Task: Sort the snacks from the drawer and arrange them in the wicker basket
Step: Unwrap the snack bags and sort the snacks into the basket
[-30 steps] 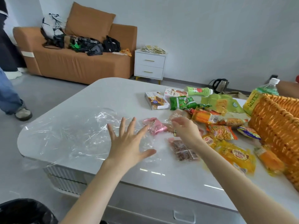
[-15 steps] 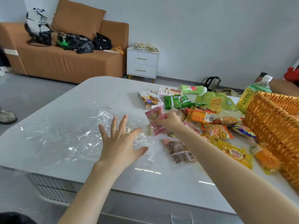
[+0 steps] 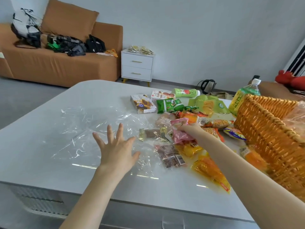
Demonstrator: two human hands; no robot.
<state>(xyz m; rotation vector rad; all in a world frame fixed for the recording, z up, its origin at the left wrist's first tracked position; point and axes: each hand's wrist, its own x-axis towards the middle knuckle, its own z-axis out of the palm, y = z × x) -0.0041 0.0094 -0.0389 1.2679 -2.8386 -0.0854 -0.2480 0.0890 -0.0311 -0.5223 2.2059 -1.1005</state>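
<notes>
Several snack packets lie spread over the white table [image 3: 49, 162]. My right hand [image 3: 191, 130] grips a pink snack packet [image 3: 180, 132], lifted slightly above the pile. My left hand [image 3: 115, 146] hovers with its fingers spread over a sheet of clear plastic wrap [image 3: 92, 126]. The orange wicker basket [image 3: 270, 136] stands at the right edge of the table, with clear plastic showing inside it. A brown packet with a barcode [image 3: 170, 157] and yellow packets [image 3: 212, 172] lie in front of my right forearm.
Two snack boxes [image 3: 142, 104], green packets [image 3: 170, 105], a light green bottle [image 3: 186, 93] and a large yellow-green drink bottle [image 3: 242, 98] sit at the table's far side. An orange sofa [image 3: 57, 63], a white nightstand [image 3: 137, 66] and a kettle [image 3: 207, 85] stand beyond.
My right hand has picked up the pink packet from the table and carried it to the right, toward the basket. My left hand stays spread over the plastic wrap.
</notes>
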